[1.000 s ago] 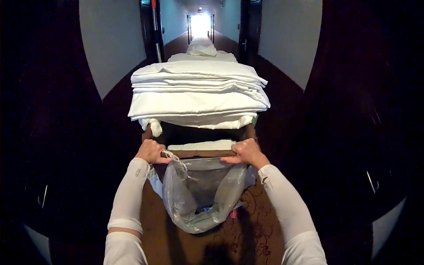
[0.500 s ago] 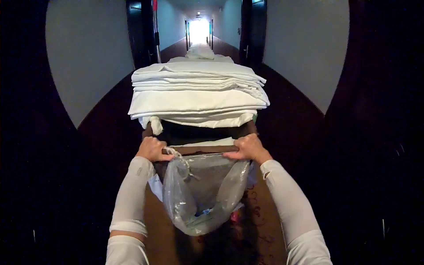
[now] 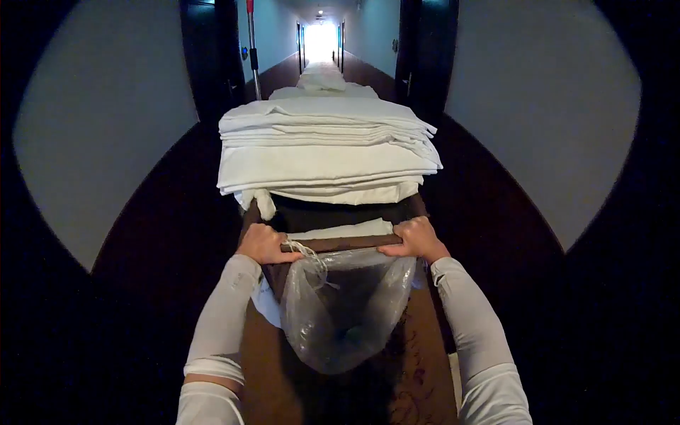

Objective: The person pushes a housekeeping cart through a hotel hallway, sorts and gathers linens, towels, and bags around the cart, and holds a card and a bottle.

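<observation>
Both my hands grip the brown handle bar point(image 3: 340, 244) of a linen cart. My left hand point(image 3: 264, 244) wraps the bar's left end, beside a knotted white string point(image 3: 312, 261). Around the right end, my right hand point(image 3: 418, 239) is closed with its thumb along the bar. A clear plastic bag point(image 3: 347, 354) hangs open below the handle between my forearms. Beyond the bar, a tall stack of folded white sheets point(image 3: 329, 152) lies on the cart. A white cloth end point(image 3: 265, 204) droops from the stack's left front corner.
A corridor runs ahead to a bright window point(image 3: 321, 46). Dark doors stand left point(image 3: 210, 57) and right point(image 3: 425, 60), between pale walls point(image 3: 545, 120). A pole with a red tip point(image 3: 253, 57) rises at the cart's left. Patterned brown carpet point(image 3: 418, 368) lies below.
The doors and walls have shifted outward and come nearer as the cart advances. The cart and my hands sit slightly farther right in view. Both hands keep their hold on the bar.
</observation>
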A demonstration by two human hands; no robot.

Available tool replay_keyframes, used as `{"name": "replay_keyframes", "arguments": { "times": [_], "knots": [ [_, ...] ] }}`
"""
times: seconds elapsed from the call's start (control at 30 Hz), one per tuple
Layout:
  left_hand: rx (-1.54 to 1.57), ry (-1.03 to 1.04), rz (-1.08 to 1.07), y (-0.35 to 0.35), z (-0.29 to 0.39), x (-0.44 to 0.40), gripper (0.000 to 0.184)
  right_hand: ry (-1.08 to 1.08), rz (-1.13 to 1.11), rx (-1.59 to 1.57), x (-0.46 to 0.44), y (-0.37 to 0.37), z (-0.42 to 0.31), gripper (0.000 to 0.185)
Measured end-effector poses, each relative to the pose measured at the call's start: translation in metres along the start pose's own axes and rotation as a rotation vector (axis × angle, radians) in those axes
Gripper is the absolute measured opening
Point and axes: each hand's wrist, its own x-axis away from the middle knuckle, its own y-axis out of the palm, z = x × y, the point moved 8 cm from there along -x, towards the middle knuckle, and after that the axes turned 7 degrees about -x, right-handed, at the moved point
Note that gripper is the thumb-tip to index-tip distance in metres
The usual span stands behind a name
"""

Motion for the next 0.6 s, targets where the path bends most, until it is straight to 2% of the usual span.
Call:
{"name": "replay_keyframes", "arguments": {
  "times": [0.27,0.33,0.37,0.5,0.57,0.6],
  "knots": [
    [-0.061,0.011,-0.026,-0.003,0.0,0.004,0.068,-0.021,-0.069,-0.044,0.012,0.027,0.018,0.061],
    [-0.026,0.028,-0.032,-0.002,0.0,0.004,0.068,0.183,-0.274,-0.174,0.017,0.051,0.033,0.058],
    [-0.073,0.034,-0.044,-0.003,0.002,0.004,0.066,0.089,-0.242,-0.123,0.009,0.037,0.018,0.055],
    [-0.083,0.011,-0.026,0.002,-0.001,0.005,0.066,0.001,-0.169,-0.046,0.011,0.037,0.019,0.051],
    [-0.042,0.005,0.024,0.003,-0.002,0.007,0.067,-0.049,0.005,-0.11,0.016,0.042,0.03,0.048],
    [-0.04,0.003,0.024,0.004,-0.002,0.007,0.067,-0.051,0.003,-0.111,0.017,0.044,0.031,0.048]
  ]
}}
